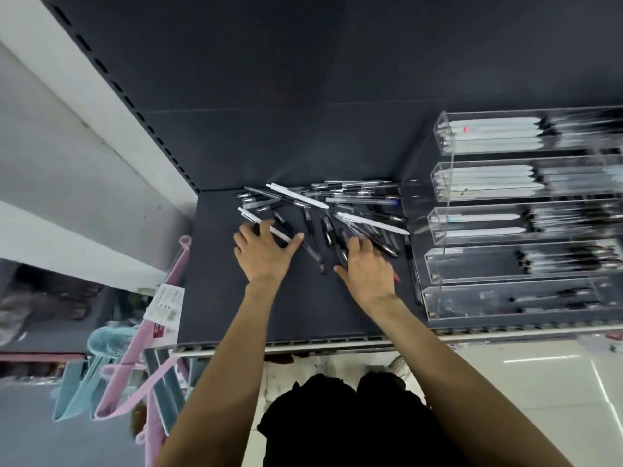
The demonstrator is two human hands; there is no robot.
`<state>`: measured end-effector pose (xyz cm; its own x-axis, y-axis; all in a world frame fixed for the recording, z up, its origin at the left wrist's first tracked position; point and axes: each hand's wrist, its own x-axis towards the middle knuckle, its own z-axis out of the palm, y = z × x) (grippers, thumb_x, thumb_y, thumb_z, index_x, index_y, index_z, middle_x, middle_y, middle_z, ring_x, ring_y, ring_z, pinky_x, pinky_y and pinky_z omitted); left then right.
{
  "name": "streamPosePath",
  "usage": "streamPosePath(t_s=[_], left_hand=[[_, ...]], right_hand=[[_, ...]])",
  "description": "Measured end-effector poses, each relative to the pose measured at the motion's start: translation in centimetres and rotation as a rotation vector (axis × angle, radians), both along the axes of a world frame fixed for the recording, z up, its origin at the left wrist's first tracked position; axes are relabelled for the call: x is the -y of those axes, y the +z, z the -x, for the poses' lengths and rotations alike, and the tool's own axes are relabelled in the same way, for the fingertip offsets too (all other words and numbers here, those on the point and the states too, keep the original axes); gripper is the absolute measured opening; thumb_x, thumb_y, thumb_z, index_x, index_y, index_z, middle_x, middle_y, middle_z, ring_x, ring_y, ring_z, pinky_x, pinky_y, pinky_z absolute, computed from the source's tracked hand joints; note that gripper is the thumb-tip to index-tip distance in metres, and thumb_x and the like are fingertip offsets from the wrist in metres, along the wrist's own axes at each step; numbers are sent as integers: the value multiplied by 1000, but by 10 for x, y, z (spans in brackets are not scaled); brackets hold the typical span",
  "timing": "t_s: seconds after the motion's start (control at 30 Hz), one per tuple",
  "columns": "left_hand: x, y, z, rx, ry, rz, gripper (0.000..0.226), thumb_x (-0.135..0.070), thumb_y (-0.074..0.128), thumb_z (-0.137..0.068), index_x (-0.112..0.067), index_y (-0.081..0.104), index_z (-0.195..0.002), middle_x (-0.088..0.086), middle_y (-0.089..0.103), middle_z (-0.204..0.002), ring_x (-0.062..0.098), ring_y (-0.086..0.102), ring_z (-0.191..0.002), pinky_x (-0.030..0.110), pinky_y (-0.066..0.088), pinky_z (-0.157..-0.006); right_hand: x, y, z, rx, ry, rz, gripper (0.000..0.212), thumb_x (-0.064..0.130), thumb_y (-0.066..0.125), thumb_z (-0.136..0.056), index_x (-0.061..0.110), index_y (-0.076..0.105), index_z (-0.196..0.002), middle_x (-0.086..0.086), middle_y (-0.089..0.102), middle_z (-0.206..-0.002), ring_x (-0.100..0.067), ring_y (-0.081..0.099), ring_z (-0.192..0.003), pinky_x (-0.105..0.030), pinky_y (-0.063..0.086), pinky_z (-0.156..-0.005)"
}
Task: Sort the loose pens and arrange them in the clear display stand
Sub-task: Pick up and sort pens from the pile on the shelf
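Note:
A heap of loose pens (337, 203), black, clear and white, lies on the dark shelf (219, 298). My left hand (263, 254) rests at the heap's left side, fingers spread over a white pen (251, 218) that passes under the fingertips. My right hand (367, 271) lies on the heap's right part, fingers over several black pens (340, 244); whether it holds one is hidden. The clear display stand (441, 230) stands to the right with several long compartments, the upper ones holding white pens (495, 133), the lower ones dark pens.
The shelf's front edge (303, 345) runs below my wrists. A perforated upright (135, 106) borders the shelf on the left. Pink and teal plastic items (135, 358) hang at the lower left. A tiled floor lies below on the right.

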<state>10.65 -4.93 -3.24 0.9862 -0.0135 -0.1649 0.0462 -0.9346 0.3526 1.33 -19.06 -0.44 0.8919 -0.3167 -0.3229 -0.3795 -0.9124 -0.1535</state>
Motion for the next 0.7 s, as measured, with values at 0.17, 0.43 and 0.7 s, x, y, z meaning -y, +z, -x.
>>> streamPosePath(t_s=[0.17,0.43,0.7], left_hand=[[-15,5,10,-47,28,108,46,-34,69,-79,-13,55,-117,10,42,-127,28,38,-119,41,44,-86],[-44,7,14,-67,36,127,36,-25,68,-82,-12,50,-110,8,67,-102,34,62,-94,37,44,-73],[-40,14,14,-124,-156,-54,24,-25,61,-90,-3,57,-99,17,67,-95,36,63,-90,33,40,-68]], right_hand=[[4,2,1,-30,-77,-19,48,32,58,-91,5,36,-124,-14,54,-119,-33,60,-104,-48,54,-77],[10,2,0,-46,-98,-48,51,35,57,-93,-2,42,-124,-15,60,-116,-32,62,-103,-41,52,-81],[24,2,-11,-69,-102,-134,40,30,63,-89,3,52,-116,-15,66,-108,-32,62,-104,-34,48,-82]])
